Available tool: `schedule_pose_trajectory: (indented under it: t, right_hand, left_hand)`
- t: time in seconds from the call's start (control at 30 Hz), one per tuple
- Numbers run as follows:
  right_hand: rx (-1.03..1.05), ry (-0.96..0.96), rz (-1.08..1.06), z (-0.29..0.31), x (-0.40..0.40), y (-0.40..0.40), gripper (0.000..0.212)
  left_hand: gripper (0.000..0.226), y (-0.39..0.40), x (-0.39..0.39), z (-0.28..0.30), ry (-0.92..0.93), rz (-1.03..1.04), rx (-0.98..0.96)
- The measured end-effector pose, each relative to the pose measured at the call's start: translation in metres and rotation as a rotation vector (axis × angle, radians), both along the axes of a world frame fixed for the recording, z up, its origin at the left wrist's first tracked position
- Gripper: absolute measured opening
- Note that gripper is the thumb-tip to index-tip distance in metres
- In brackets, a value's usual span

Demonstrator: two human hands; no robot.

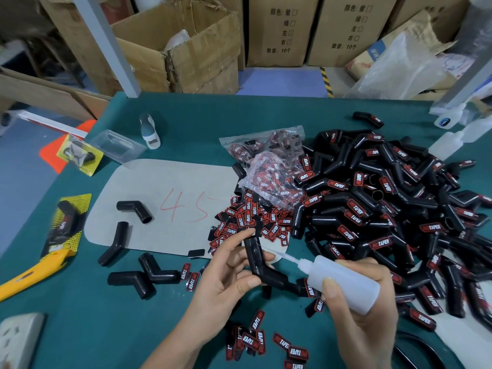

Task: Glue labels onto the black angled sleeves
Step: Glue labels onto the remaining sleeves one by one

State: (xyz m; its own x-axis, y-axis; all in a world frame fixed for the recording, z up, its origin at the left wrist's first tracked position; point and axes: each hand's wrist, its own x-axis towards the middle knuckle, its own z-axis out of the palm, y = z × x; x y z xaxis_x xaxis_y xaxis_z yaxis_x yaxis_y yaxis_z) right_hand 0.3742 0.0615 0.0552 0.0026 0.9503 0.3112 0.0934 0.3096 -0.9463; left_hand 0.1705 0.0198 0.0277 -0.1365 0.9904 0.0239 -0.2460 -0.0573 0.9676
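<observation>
My left hand (226,272) grips a bare black angled sleeve (262,265) above the green table. My right hand (364,304) holds a translucent glue bottle (343,283), and its thin nozzle tip touches the upper arm of that sleeve. Loose red-and-black labels (247,222) lie in a heap just beyond my left hand, and more labels (266,342) lie near the front edge. A large pile of labelled sleeves (386,209) fills the right side. Several unlabelled sleeves (134,210) lie on the left, some on a grey mat (165,182).
Two plastic bags of labels (269,161) lie behind the loose heap. A yellow utility knife (32,272), packaged sleeves (66,222) and a power strip (18,339) sit at the left. Spare bottles (450,142) stand at the far right; cardboard boxes (186,49) line the back.
</observation>
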Motion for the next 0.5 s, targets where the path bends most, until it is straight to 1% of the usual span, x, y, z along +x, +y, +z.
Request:
schedule_pose_trajectory:
  t: [0.23, 0.5]
  right_hand:
    - [0.004, -0.021, -0.003, -0.0026, -0.0002, 0.0009, 0.028]
    - [0.028, 0.008, 0.016, -0.0025, -0.0006, 0.0021, 0.028]
  left_hand:
    - [0.059, -0.0005, 0.0007, -0.0024, -0.013, -0.007, -0.011]
    - [0.058, 0.0014, 0.0003, -0.0036, -0.039, 0.02, -0.003]
